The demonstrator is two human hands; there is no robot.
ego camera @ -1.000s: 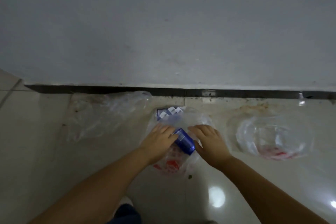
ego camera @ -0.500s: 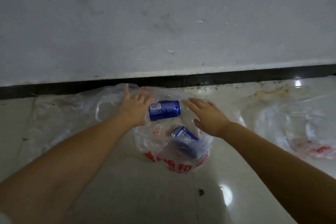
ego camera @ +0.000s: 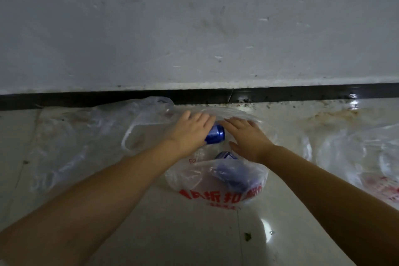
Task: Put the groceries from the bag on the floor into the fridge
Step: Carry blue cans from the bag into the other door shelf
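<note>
**Blue can lifted at the bag mouth**

Far left, an empty clear plastic bag crumpled on the floor by the black skirting. Left hand wrapped round a blue can, grip clamped on it above the printed bag. More blue cans inside. Right hand just beside, fingers straight, grip apart. Farther right, another clear bag.

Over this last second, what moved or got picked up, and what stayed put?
The left hand took the blue can out of the red-printed bag and lifted it toward the wall; it grips it now. The right hand moved up beside it, open. A second blue can stays in the bag; the other clear bags lie unchanged.
</note>
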